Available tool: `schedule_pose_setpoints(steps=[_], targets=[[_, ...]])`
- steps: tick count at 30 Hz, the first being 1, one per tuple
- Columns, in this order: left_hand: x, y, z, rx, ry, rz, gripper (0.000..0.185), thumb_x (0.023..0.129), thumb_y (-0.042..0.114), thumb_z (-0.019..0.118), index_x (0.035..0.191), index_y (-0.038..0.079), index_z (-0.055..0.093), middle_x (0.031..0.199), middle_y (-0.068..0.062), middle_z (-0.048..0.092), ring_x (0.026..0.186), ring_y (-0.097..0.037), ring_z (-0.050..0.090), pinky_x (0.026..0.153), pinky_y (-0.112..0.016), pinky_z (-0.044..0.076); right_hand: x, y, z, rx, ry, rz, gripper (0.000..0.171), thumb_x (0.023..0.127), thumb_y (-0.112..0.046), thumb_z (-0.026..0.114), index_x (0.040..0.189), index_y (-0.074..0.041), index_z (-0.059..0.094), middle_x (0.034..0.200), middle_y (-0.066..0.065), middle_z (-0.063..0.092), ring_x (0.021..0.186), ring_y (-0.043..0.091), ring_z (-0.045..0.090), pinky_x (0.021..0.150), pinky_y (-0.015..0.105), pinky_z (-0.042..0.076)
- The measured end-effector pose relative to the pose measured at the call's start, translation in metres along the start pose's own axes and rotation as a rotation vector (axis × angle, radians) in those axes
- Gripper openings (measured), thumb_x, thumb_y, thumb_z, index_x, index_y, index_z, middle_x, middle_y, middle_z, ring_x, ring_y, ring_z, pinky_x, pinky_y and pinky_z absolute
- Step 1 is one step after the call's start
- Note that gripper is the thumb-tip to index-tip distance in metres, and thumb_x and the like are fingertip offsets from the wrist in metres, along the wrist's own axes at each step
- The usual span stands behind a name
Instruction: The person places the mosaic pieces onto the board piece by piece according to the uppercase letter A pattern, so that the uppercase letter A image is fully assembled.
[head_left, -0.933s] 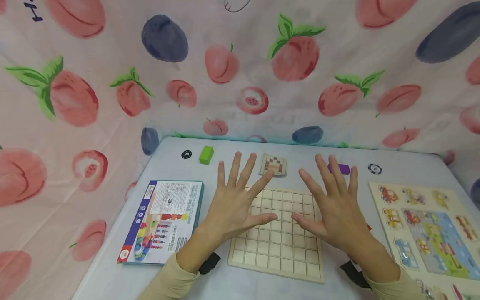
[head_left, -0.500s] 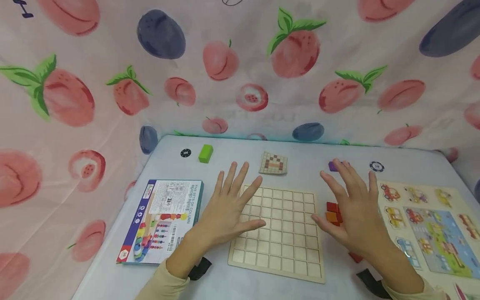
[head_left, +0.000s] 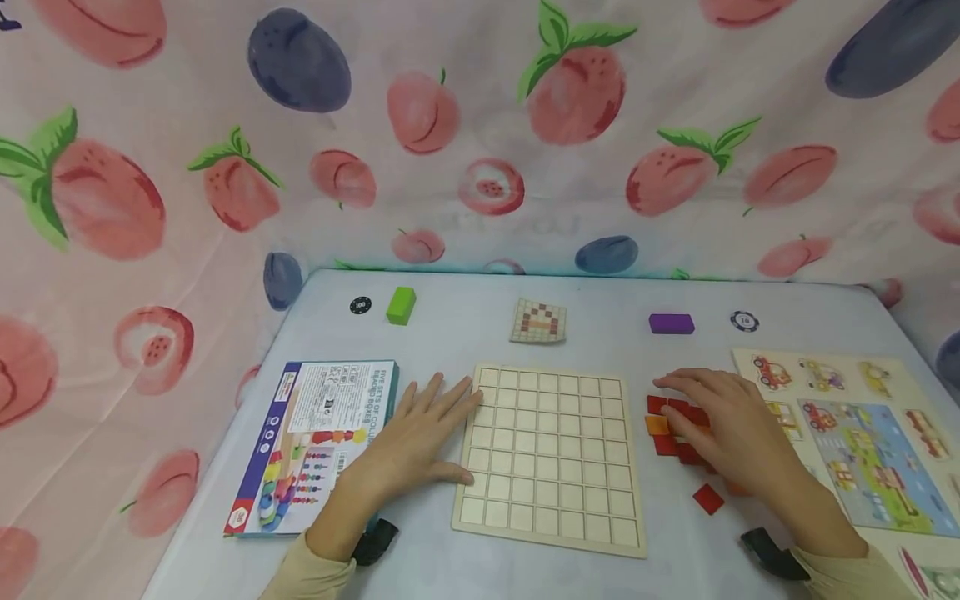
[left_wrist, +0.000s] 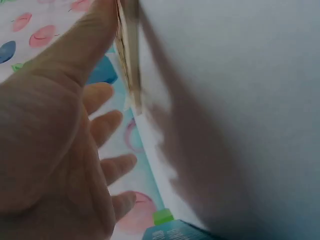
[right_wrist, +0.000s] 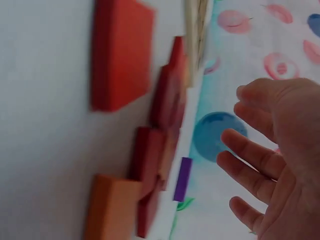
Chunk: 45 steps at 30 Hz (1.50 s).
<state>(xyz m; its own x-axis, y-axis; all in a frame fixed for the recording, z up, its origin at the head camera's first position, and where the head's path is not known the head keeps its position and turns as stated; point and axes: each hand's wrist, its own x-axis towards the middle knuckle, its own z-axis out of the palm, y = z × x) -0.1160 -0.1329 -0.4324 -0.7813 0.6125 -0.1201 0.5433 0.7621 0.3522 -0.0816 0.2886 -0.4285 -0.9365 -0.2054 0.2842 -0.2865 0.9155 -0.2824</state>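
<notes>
Hands lie low on a pale blue table (head_left: 465, 333). The left hand (head_left: 416, 442) rests flat on the table with its fingers straight and a little apart, and its fingertips touch the left edge of the wooden grid board (head_left: 551, 454). The thumb lies just beside that same edge. The right hand (head_left: 731, 433) is over a small pile of red and orange tiles (head_left: 667, 425), just right of the board. Its fingers are loose and a little spread, and they reach over the tiles; I cannot tell if they touch them. One red tile (head_left: 707, 497) lies alone, nearer to the person. A game box (head_left: 315, 442) lies to the left of the left hand. A vehicle puzzle (head_left: 855, 442) lies to the right. At the far side sit a green block (head_left: 401, 305), a pattern card (head_left: 538, 321), a purple block (head_left: 671, 323) and two round chips (head_left: 361, 305).
</notes>
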Motion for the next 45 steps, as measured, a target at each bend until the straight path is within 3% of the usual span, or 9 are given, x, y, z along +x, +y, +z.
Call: schedule_pose_setpoints(steps=[11, 20, 29, 35, 45], targets=[[0.002, -0.002, 0.004, 0.040, 0.009, -0.060, 0.104, 0.079, 0.062, 0.086, 0.165, 0.023, 0.042, 0.180, -0.006, 0.024, 0.168, -0.044, 0.013, 0.136, -0.066, 0.010, 0.014, 0.014, 0.011, -0.061, -0.154, 0.025, 0.035, 0.090, -0.025, 0.086, 0.123, -0.016, 0.079, 0.123, 0.016, 0.075, 0.122, 0.042, 0.063, 0.101, 0.062, 0.044], [-0.001, 0.001, 0.005, 0.013, -0.016, -0.050, 0.105, 0.080, 0.061, 0.084, 0.165, 0.018, 0.041, 0.179, -0.008, 0.026, 0.167, -0.044, 0.016, 0.136, -0.063, 0.017, 0.015, 0.016, 0.017, -0.079, -0.220, 0.055, 0.038, 0.090, -0.031, 0.086, 0.123, -0.013, 0.080, 0.119, 0.014, 0.077, 0.113, 0.037, 0.068, 0.095, 0.058, 0.053], [0.000, -0.001, 0.005, 0.016, -0.019, -0.024, 0.105, 0.081, 0.061, 0.083, 0.166, 0.015, 0.039, 0.178, -0.010, 0.028, 0.166, -0.045, 0.020, 0.135, -0.062, 0.021, 0.021, 0.018, 0.013, -0.135, -0.239, 0.035, 0.039, 0.090, -0.033, 0.086, 0.122, -0.012, 0.080, 0.116, 0.013, 0.077, 0.108, 0.035, 0.069, 0.094, 0.057, 0.055], [0.000, -0.001, 0.005, -0.023, -0.019, -0.055, 0.105, 0.081, 0.060, 0.085, 0.166, 0.018, 0.040, 0.178, -0.014, 0.027, 0.166, -0.044, 0.020, 0.134, -0.061, 0.025, 0.024, 0.016, 0.010, -0.157, -0.262, 0.023, 0.041, 0.088, -0.031, 0.088, 0.122, -0.010, 0.080, 0.115, 0.014, 0.076, 0.107, 0.034, 0.069, 0.093, 0.056, 0.056], [-0.001, -0.001, 0.004, -0.107, -0.025, -0.078, 0.104, 0.080, 0.057, 0.088, 0.166, 0.020, 0.041, 0.178, -0.014, 0.025, 0.167, -0.044, 0.018, 0.131, -0.064, 0.030, 0.030, 0.012, 0.011, -0.144, -0.179, -0.024, 0.037, 0.088, -0.032, 0.088, 0.116, -0.010, 0.082, 0.109, 0.011, 0.078, 0.103, 0.030, 0.070, 0.087, 0.051, 0.052]])
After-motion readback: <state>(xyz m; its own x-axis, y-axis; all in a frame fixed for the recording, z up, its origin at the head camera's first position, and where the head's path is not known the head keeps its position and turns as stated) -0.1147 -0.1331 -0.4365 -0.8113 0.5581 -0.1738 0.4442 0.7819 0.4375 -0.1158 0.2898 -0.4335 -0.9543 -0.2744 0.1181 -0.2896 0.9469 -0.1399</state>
